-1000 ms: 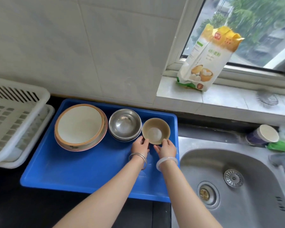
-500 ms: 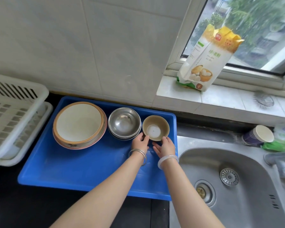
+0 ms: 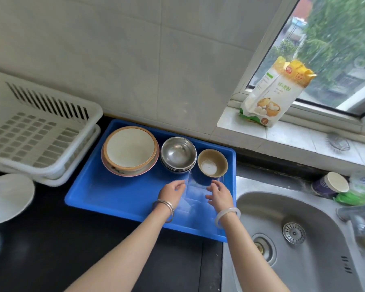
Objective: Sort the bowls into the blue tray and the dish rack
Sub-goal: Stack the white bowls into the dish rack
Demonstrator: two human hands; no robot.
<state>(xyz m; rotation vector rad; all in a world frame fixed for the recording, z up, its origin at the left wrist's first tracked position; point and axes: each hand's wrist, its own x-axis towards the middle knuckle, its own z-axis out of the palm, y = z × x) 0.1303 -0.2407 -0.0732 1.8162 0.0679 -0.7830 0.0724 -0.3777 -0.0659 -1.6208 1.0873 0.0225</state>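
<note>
The blue tray (image 3: 118, 197) lies on the dark counter. Along its far side stand a stack of wide ceramic bowls (image 3: 130, 150), a stack of steel bowls (image 3: 178, 153) and a small tan bowl (image 3: 212, 162) at the right. My left hand (image 3: 171, 191) and my right hand (image 3: 219, 193) hover over the tray a little nearer than the tan bowl, fingers apart and holding nothing. The white dish rack (image 3: 36, 133) stands to the left of the tray with nothing in it. A white bowl (image 3: 7, 197) sits on the counter at the left edge.
A steel sink (image 3: 299, 239) lies right of the tray, with a tap (image 3: 358, 220) at its far right. A paper cup (image 3: 330, 184) and green item sit behind the sink. A flour bag (image 3: 272, 93) stands on the window sill.
Both hands have let go of the small tan bowl and drawn back toward me. The bowl stays in the tray's far right corner. The view has shifted, showing more of the rack.
</note>
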